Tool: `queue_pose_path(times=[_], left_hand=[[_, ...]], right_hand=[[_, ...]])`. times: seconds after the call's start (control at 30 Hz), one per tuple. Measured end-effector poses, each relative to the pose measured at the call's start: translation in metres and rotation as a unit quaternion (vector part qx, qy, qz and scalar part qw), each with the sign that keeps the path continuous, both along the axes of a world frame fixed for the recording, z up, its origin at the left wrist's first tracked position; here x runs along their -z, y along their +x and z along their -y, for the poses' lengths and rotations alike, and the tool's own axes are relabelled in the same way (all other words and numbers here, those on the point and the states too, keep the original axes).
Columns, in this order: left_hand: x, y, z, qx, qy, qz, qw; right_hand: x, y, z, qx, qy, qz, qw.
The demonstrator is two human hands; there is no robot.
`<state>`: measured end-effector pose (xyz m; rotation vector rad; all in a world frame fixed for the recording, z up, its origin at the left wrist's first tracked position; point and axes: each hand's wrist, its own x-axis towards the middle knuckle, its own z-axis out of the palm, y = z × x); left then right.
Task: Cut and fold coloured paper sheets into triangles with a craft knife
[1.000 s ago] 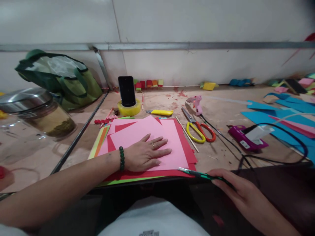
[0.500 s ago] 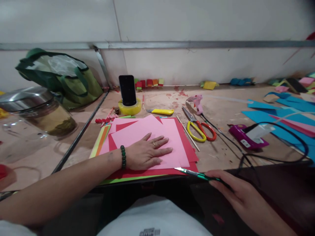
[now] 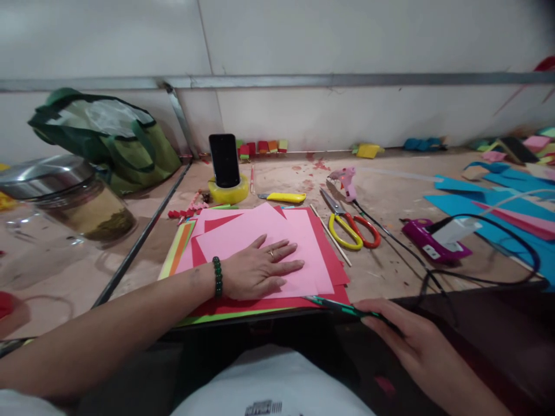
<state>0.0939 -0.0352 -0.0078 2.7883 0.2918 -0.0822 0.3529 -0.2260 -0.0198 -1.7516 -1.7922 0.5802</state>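
Pink paper (image 3: 243, 231) pressed flat under left hand (image 3: 255, 270), fingers spread; green-handled tool (image 3: 342, 308) just right of pink paper, clamped in right hand (image 3: 407, 341).

L hand (image 3: 255, 268): thin ring (image 3: 271, 252) on one finger, dark green bead bracelet (image 3: 217, 277) at wrist. R hand (image 3: 407, 341) plain. Both forearms bare. White shirt (image 3: 277, 375) bottom centre of frame w/ small dark barcode-like print (image 3: 262, 409); white sleeve edge (image 3: 21, 406) in lower left corner.
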Motion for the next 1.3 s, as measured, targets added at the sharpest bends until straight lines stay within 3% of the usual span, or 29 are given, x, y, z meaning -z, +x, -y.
queue_pose_path(times=[0.37, 1.3], left_hand=[[0.0, 0.0, 0.0, -0.003, -0.005, 0.006, 1.0], [-0.004, 0.0, 0.002, -0.011, -0.01, 0.006, 1.0]], right_hand=[[0.002, -0.002, -0.002, -0.008, -0.022, -0.022, 0.999], [0.008, -0.067, -0.014, -0.055, -0.002, -0.056, 0.997]])
